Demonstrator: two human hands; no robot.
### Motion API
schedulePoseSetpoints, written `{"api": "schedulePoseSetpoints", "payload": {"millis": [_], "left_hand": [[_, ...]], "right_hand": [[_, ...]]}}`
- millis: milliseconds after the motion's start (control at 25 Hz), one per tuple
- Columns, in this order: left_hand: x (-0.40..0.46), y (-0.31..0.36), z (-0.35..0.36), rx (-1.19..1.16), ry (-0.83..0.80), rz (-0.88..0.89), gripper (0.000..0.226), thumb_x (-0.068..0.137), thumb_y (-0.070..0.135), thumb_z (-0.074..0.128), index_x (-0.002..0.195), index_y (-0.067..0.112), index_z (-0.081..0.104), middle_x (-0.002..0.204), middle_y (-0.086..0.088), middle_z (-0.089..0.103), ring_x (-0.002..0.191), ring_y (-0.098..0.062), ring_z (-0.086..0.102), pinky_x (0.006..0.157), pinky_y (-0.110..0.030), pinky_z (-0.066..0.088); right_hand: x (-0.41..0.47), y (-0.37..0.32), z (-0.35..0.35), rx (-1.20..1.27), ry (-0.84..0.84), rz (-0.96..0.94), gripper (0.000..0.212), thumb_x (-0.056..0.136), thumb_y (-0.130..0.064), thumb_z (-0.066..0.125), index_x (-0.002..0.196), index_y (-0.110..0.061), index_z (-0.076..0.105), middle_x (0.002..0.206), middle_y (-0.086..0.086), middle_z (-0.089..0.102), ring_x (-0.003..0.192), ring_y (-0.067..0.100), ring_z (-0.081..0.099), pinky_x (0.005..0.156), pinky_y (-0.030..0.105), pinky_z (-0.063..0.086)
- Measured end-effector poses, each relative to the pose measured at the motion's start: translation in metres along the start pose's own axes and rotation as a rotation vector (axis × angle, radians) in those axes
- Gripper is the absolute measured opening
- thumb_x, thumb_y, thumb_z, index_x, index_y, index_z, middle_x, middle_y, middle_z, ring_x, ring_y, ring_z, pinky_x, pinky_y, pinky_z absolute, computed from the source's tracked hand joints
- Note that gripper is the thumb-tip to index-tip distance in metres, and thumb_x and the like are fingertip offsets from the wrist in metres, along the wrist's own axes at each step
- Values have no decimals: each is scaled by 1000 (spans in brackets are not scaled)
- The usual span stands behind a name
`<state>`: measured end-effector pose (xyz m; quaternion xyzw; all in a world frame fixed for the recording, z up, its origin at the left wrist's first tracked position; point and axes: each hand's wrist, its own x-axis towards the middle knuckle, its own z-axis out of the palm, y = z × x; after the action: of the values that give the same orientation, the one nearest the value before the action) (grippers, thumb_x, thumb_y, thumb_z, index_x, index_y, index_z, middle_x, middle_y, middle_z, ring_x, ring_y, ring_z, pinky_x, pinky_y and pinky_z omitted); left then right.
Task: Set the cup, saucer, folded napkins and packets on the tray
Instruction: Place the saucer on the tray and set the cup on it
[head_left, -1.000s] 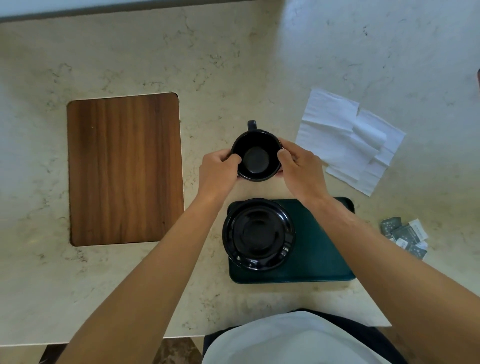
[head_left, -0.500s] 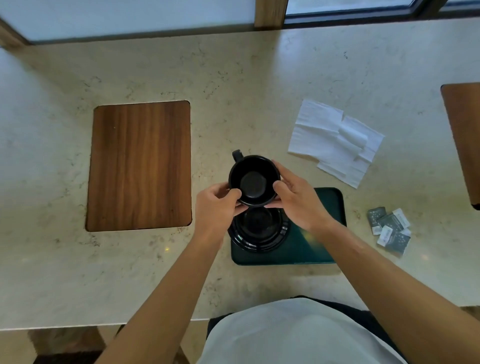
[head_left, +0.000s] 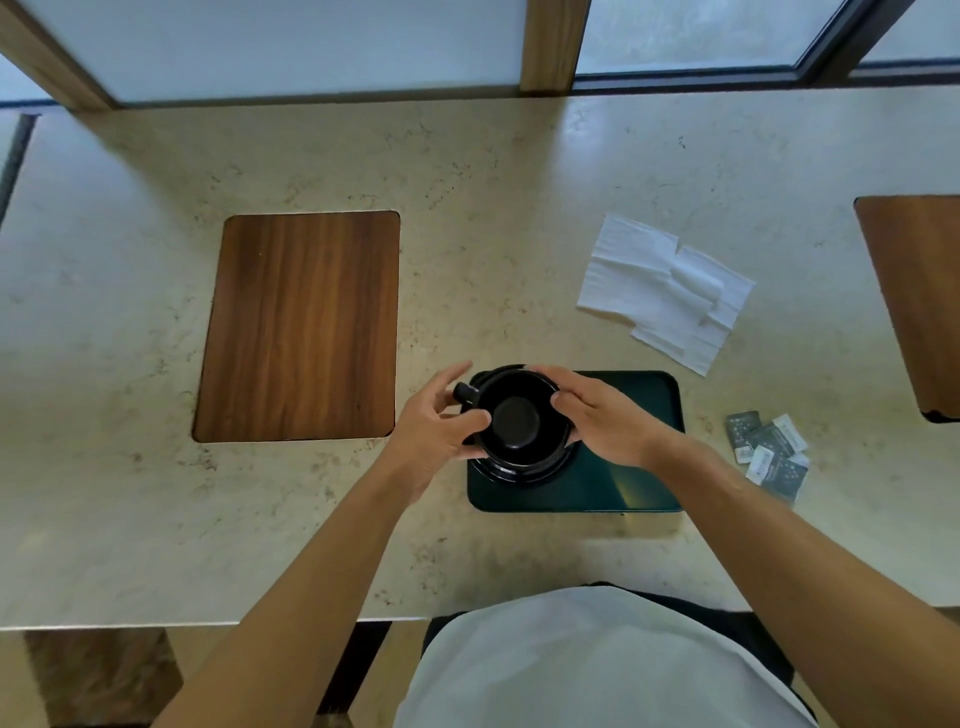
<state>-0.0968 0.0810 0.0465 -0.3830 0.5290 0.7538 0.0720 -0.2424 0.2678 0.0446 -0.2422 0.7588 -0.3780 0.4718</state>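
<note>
The spot is a pale speckled stone counter (head_left: 519, 208) under a frosted window (head_left: 311, 47) with wood posts, and it has a walnut-look inlay panel (head_left: 298, 327) at about 9 o'clock from the dark green tray (head_left: 623, 483) plus a second panel (head_left: 919, 301) at 2 o'clock. The black cup (head_left: 519, 421) sits over the black saucer (head_left: 514, 475) at the tray's left end, handle pointing to 10 o'clock; the left hand (head_left: 441, 431) curls loosely at the handle side and the right hand (head_left: 602, 421) wraps the rim, though whether the cup is fully down can't be told. White napkins (head_left: 665, 296) lie unfolded at 1 o'clock and the grey-and-white packets (head_left: 769, 452) sit at 3 o'clock, both off the tray, print too small to read.
</note>
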Motion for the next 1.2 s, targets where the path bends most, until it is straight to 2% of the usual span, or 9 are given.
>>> {"api": "schedulePoseSetpoints", "payload": {"millis": [80, 200, 360, 560, 640, 800, 1000, 1200], "left_hand": [[0, -7, 5, 39, 40, -4, 41, 86, -2, 72, 119, 20, 67, 125, -14, 62, 104, -30, 71, 75, -42, 64], [0, -17, 13, -22, 124, -39, 23, 87, -1, 71, 106, 10, 67, 117, -18, 65, 100, -31, 71, 74, -43, 64], [-2, -27, 25, -31, 166, -29, 22, 91, 2, 71, 109, 13, 64, 116, -11, 65, 103, -28, 69, 76, -44, 65], [-3, -32, 28, 95, 198, 77, 24, 93, 7, 70, 102, 28, 64, 110, 6, 61, 100, -22, 69, 73, -37, 66], [-2, -33, 26, 140, 202, 89, 24, 93, 7, 71, 103, 28, 64, 112, 2, 60, 100, -24, 70, 73, -37, 66], [5, -35, 22, 235, 242, 57, 29, 93, 10, 72, 120, 15, 63, 128, -9, 51, 106, -32, 67, 73, -39, 66], [7, -38, 20, 256, 240, 52, 27, 93, 10, 71, 119, 15, 64, 131, -11, 49, 105, -33, 67, 73, -39, 66], [7, -39, 21, 259, 244, 59, 28, 93, 10, 71, 120, 14, 63, 131, -10, 46, 106, -32, 66, 73, -38, 66]], "right_hand": [[0, 2, 1, -37, 17, 12, 41, 110, -26, 33, 148, -33, 46, 129, -2, 66, 107, 24, 68, 92, 48, 57], [1, 7, 9, -57, 164, 75, 35, 108, -33, 35, 135, -25, 57, 112, -1, 70, 92, 21, 70, 84, 47, 58], [3, 15, 17, -37, 272, 82, 35, 109, -32, 36, 130, -28, 63, 110, -10, 70, 97, 8, 65, 76, 24, 50], [3, 22, 21, -13, 310, 80, 35, 110, -31, 39, 135, -27, 63, 115, -9, 71, 103, 9, 66, 76, 18, 49], [6, 22, 22, -15, 310, 81, 35, 110, -31, 39, 136, -28, 62, 117, -8, 71, 105, 10, 65, 77, 17, 48], [10, 22, 24, -22, 291, 88, 36, 110, -31, 39, 139, -27, 60, 121, -6, 70, 109, 12, 64, 84, 22, 52], [11, 22, 26, -17, 283, 95, 36, 110, -32, 39, 140, -29, 58, 119, -6, 70, 106, 12, 65, 77, 15, 49], [11, 22, 26, 5, 278, 104, 36, 110, -32, 39, 140, -29, 58, 120, -6, 70, 109, 14, 65, 90, 25, 54]]}}
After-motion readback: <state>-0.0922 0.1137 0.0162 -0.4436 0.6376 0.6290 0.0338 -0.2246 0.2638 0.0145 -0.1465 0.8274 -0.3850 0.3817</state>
